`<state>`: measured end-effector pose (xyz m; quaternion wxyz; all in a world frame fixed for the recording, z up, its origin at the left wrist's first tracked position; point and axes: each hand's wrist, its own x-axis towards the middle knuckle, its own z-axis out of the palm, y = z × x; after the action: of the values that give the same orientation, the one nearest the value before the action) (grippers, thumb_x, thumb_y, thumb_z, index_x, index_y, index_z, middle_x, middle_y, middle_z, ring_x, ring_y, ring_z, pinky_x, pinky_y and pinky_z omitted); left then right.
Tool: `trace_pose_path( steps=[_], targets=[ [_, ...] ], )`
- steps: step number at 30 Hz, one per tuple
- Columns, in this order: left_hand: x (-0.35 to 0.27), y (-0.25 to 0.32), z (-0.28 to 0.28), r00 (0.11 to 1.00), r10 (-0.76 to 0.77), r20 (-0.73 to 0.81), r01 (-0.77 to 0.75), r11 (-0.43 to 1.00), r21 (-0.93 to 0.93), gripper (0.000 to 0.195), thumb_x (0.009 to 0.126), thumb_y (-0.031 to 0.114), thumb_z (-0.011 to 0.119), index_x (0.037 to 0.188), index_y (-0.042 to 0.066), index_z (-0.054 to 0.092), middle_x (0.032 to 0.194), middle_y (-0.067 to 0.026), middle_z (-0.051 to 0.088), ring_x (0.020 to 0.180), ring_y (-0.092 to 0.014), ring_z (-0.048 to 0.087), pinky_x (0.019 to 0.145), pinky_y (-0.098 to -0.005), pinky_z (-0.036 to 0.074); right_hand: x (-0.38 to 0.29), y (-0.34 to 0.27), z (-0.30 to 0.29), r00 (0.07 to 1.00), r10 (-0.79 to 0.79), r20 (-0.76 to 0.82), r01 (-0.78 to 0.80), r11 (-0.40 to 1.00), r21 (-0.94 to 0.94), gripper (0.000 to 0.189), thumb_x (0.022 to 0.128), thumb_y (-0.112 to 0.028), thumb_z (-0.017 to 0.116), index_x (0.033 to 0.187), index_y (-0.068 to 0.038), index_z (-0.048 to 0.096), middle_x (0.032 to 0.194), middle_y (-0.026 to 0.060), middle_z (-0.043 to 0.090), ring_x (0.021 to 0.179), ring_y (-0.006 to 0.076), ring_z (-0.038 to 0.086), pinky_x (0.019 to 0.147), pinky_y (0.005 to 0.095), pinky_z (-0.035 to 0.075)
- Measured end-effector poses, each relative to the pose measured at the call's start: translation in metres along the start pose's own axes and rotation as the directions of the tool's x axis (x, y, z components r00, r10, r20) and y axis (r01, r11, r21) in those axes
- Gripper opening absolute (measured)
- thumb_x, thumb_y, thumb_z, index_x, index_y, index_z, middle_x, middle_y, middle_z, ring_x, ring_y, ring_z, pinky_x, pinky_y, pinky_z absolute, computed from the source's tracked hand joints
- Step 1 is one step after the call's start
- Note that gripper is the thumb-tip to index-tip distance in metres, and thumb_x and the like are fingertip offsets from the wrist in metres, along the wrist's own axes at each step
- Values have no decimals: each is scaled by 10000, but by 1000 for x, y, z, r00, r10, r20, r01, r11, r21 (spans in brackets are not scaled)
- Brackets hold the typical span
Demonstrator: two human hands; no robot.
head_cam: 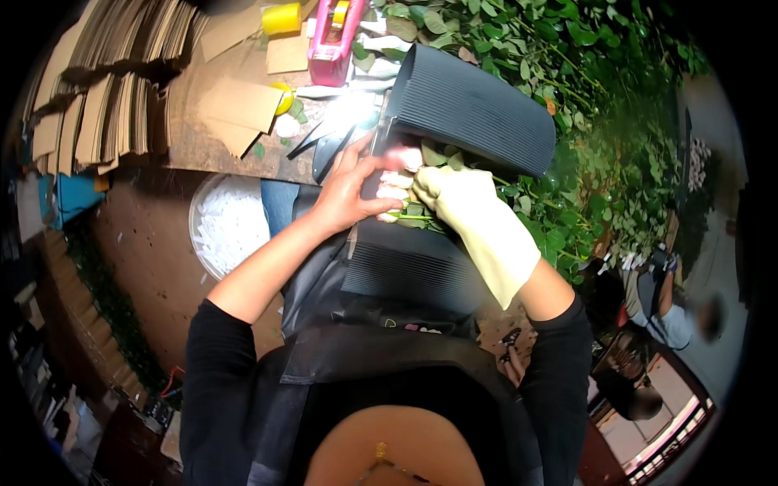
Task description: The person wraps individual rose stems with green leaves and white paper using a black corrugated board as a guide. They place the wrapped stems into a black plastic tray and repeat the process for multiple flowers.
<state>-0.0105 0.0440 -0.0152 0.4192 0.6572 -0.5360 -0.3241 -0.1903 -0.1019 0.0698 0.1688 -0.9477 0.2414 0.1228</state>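
My left hand point(340, 200) is bare, with fingers apart beside pale pink roses point(390, 189); its thumb lies against the lower blooms. My right hand point(459, 197), in a pale yellow rubber glove, is curled at the roses just under their heads, its fingertips partly hidden. Above it is a blurred pink rose point(403, 157) with leaves. The roses rest on a black corrugated sheet point(410, 261) across my lap. The sheet's other part, a raised dark corrugated flap point(477, 112), curves over behind the flowers. Black-handled scissors point(331, 149) lie left of it.
A pink tape dispenser point(330, 61), yellow tape roll point(282, 19) and cardboard pieces point(240, 109) are on the wooden table point(188, 143). Cardboard stacks point(112, 121) stand left. A tub of white strips point(231, 225) is below. Leafy stems point(559, 182) crowd the right; a person point(668, 322) is beyond.
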Motion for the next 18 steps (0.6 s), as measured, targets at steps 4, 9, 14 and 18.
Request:
trace_pose_path(
  steps=[4, 9, 14, 18],
  targets=[
    [3, 4, -1, 993, -96, 61, 100, 993, -56, 624, 713, 322, 951, 1260, 155, 702, 1575, -235, 377, 1430, -388, 395, 1179, -489, 340, 0, -4, 3, 996, -54, -68, 52, 998, -28, 176, 927, -254, 614, 895, -104, 700, 823, 128, 747, 821, 329, 748, 671, 492, 571],
    [14, 1, 4, 957, -284, 54, 287, 956, -54, 480, 741, 395, 910, 1138, 161, 775, 1543, -316, 388, 1477, -447, 319, 1196, -513, 315, 4, 0, 13, 953, -230, -199, 194, 963, -185, 213, 924, -280, 641, 907, -72, 682, 724, 106, 708, 687, 334, 715, 586, 487, 565],
    [17, 7, 11, 967, -254, -25, 252, 964, -83, 394, 749, 337, 890, 1061, 115, 798, 1521, -312, 417, 1440, -430, 389, 1174, -489, 353, -23, -7, -7, 993, 64, -94, -76, 989, -125, 288, 1004, -335, 595, 1063, -58, 649, 704, 96, 703, 646, 300, 715, 562, 479, 540],
    [18, 3, 7, 976, -216, -13, 214, 973, -88, 381, 750, 330, 892, 1038, 102, 792, 1502, -304, 444, 1425, -414, 418, 1170, -486, 363, -4, -1, 0, 991, 103, -85, -110, 991, -81, 290, 1019, -383, 559, 1052, -114, 663, 756, 109, 730, 669, 315, 732, 594, 503, 555]
  ],
)
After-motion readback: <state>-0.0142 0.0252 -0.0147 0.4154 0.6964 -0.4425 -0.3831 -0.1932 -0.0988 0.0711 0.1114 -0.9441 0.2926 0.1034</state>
